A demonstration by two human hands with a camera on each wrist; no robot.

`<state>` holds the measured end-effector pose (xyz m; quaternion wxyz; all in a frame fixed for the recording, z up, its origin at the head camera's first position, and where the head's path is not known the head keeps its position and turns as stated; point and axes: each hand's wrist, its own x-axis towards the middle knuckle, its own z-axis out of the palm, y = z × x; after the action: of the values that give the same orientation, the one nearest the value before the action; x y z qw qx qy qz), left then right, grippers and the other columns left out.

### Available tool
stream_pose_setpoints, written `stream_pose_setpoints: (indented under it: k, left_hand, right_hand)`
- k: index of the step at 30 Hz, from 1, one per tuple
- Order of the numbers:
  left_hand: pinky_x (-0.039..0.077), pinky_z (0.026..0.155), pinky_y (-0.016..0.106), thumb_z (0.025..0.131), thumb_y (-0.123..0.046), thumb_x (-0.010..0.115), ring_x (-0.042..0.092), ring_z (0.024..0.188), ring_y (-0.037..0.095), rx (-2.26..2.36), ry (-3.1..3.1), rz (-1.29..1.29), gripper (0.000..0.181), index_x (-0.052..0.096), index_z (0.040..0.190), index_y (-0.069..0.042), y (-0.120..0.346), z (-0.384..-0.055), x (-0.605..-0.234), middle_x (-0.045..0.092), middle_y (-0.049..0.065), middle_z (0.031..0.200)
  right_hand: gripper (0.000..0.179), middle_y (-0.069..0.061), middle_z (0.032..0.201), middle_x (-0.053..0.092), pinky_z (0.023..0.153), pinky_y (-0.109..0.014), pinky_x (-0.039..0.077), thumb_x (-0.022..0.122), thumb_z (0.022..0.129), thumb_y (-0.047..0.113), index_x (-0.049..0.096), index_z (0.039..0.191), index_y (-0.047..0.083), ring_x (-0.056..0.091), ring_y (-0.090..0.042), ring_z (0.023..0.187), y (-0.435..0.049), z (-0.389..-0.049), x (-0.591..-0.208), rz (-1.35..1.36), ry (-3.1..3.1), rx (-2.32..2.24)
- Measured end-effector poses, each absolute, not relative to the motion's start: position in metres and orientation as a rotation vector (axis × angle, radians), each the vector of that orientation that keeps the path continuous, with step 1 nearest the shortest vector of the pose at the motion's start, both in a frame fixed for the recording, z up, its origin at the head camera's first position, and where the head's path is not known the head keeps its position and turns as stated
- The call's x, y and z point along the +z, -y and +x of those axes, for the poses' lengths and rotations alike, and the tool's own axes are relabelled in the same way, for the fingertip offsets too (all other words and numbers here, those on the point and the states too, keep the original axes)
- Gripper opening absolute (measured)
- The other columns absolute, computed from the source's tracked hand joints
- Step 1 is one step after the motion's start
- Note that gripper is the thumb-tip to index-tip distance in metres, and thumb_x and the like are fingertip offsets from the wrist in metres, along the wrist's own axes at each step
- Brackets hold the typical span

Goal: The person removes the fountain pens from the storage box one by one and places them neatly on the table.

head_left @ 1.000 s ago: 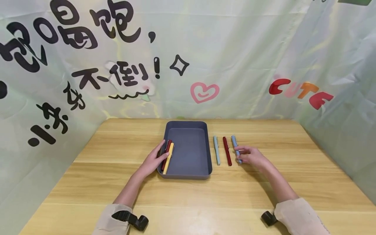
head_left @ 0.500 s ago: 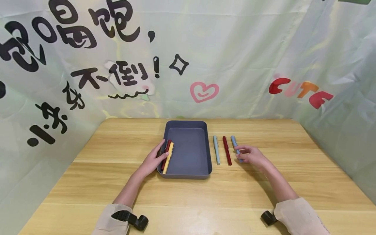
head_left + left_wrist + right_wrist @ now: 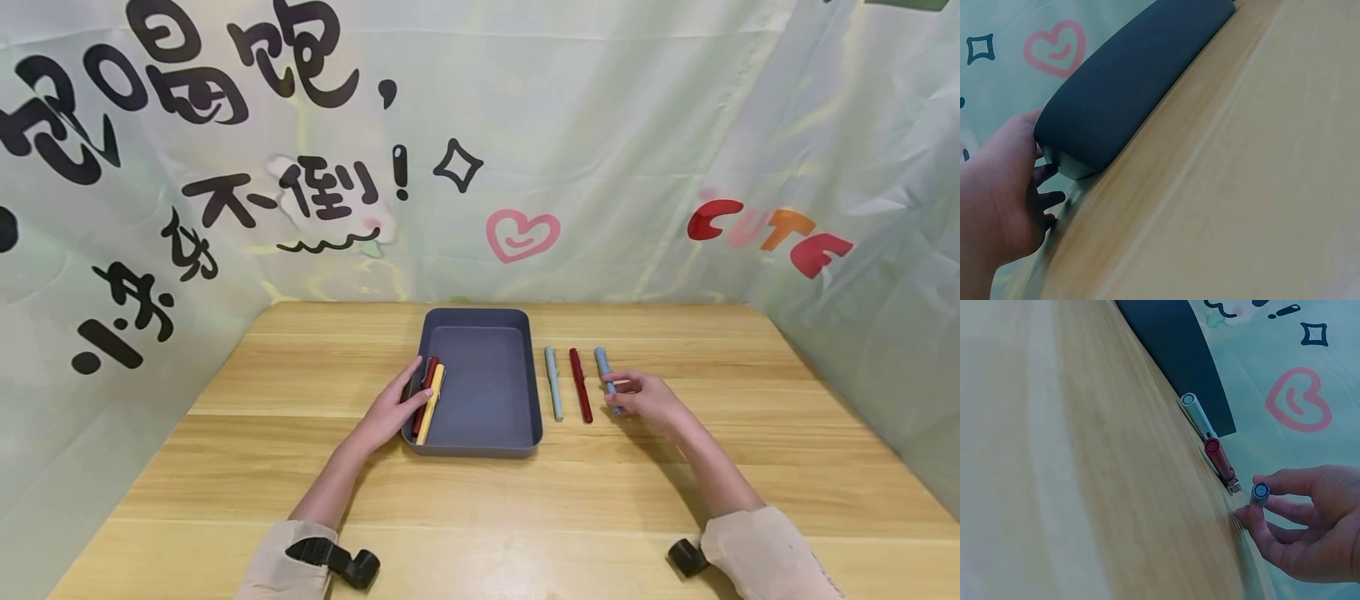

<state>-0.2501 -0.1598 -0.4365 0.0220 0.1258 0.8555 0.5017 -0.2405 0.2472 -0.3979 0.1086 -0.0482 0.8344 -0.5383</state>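
My left hand [image 3: 390,412] grips the left wall of a dark blue-grey tray [image 3: 483,453], the thumb reaching over the rim. Inside the tray, along that wall, lie a dark red pen [image 3: 427,379] and a yellow pen [image 3: 431,405], partly covered by the thumb. My right hand [image 3: 647,402] pinches a blue pen [image 3: 602,360] between thumb and fingers; in the right wrist view this blue pen [image 3: 1260,491] shows end-on. Whether it touches the table cannot be told. To its left lie another dark red pen [image 3: 581,385] and a pale blue-green pen [image 3: 553,383].
The wooden table [image 3: 480,517] ends at a printed fabric backdrop [image 3: 615,167] behind and at both sides. Each sleeve carries a black camera mount, one left [image 3: 358,568] and one right [image 3: 686,558].
The blue pen's far end has shifted slightly right, away from the red pen, with the right hand's fingers on it. The left hand and tray stay put.
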Motion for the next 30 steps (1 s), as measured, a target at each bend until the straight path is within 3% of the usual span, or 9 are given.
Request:
stream_pose_setpoints:
  k: [11,21,30]
  left_hand:
    - [0.018,0.104,0.052,0.092,-0.034,0.055,0.017,0.134,0.032,1.557,-2.649,0.375,0.067,0.022,0.148,-0.018,0.1594,-0.2506,-0.4371,0.019,0.014,0.149]
    - [0.017,0.105,0.05,0.091,-0.041,0.055,0.017,0.134,0.031,1.553,-2.652,0.383,0.07,0.022,0.148,-0.017,0.16,-0.2488,-0.4368,0.019,0.013,0.149]
    - [0.016,0.105,0.052,0.092,-0.034,0.055,0.017,0.134,0.031,1.563,-2.649,0.384,0.066,0.022,0.148,-0.018,0.16,-0.2502,-0.4371,0.02,0.012,0.149]
  right_hand:
    - [0.044,-0.031,0.12,0.044,0.074,-0.034,0.05,0.058,0.09,0.008,0.044,0.128,-0.01,0.058,-0.025,0.09,-0.249,-0.2382,-0.3966,-0.142,-2.485,-1.565]
    - [0.042,-0.026,0.111,0.05,0.071,-0.03,0.051,0.059,0.088,0.002,0.046,0.126,-0.011,0.06,-0.025,0.089,-0.2486,-0.2419,-0.4039,-0.148,-2.526,-1.555]
    - [0.04,-0.028,0.108,0.05,0.067,-0.032,0.053,0.059,0.087,-0.001,0.047,0.123,-0.013,0.061,-0.027,0.087,-0.2447,-0.2405,-0.4053,-0.165,-2.566,-1.552]
